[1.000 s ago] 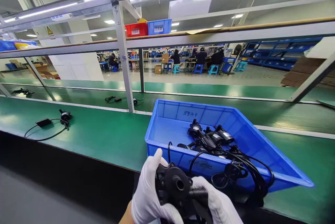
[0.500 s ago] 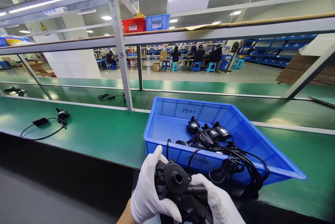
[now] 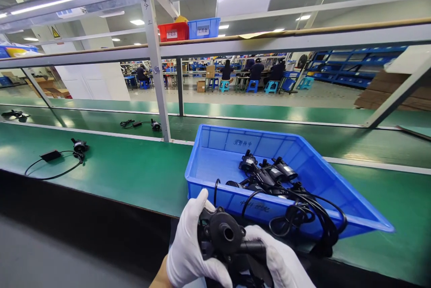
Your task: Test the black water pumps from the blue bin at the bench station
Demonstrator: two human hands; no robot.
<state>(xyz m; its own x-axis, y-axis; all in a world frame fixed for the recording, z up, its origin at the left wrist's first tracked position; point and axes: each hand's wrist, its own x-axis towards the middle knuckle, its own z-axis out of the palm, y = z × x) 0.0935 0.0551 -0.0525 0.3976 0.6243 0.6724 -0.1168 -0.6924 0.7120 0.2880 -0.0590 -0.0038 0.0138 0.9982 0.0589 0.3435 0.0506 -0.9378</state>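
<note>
A white-gloved left hand (image 3: 188, 247) is clamped on the left side of a round-faced black plastic device (image 3: 217, 238), one digit pointing up past its top edge and another curled beneath. A white-gloved right hand (image 3: 281, 256) grips the opposite side, its fingers bent around a straight tubular arm of the device (where every fingertip rests cannot be told). The device is held at the bench's near edge, in front of a large blue plastic bin (image 3: 215, 160), its face and open central spout turned up toward the wearer.

Inside the bin, black cylindrical parts with pale labels (image 3: 264, 178) lie piled in the near half. Thick black cables (image 3: 328, 225) loop over the near rim and hang in a tangle outside.

The bin stands on a glossy green work surface (image 3: 134, 171). Well to its left lies another black part with a short spout (image 3: 80, 145), near a small flat black box (image 3: 50, 156) on a looping cord. Beyond a pale metal post (image 3: 158, 81), a red plastic box (image 3: 173, 32) and a smaller blue plastic box (image 3: 204, 28) sit side by side on the shelf (image 3: 286, 42).
</note>
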